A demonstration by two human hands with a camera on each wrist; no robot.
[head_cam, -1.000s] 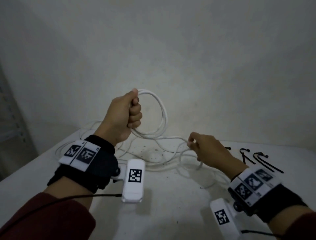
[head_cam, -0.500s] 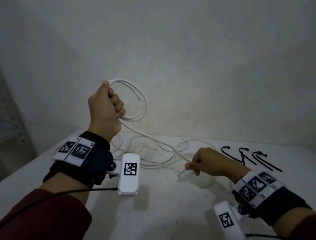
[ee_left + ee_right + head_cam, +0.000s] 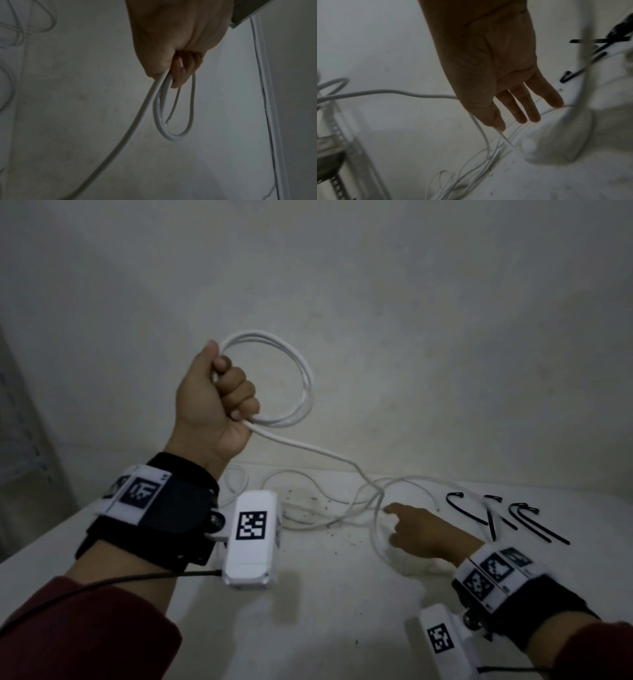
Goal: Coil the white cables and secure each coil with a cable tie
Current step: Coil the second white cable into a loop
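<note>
My left hand (image 3: 228,392) is raised above the table as a fist and grips a coil of white cable (image 3: 303,386) of a few loops. In the left wrist view the coil (image 3: 171,136) hangs below the curled left-hand fingers (image 3: 178,75). One strand (image 3: 308,445) runs from the fist down to the loose white cables (image 3: 318,510) on the table. My right hand (image 3: 409,525) is low over those cables with straight fingers (image 3: 520,108). A strand (image 3: 419,95) passes behind its thumb side. Several black cable ties (image 3: 527,520) lie to its right.
The white table (image 3: 342,618) carries dark specks and stands against a plain wall. A perforated metal rack (image 3: 342,151) stands at the left. A blurred white lump (image 3: 556,135) lies just beyond my right fingers. Black cable ties (image 3: 594,40) show at the right wrist view's upper right.
My left hand has carried the coil left and a little higher. My right hand, which pinched a strand, has straightened its fingers and sunk toward the table.
</note>
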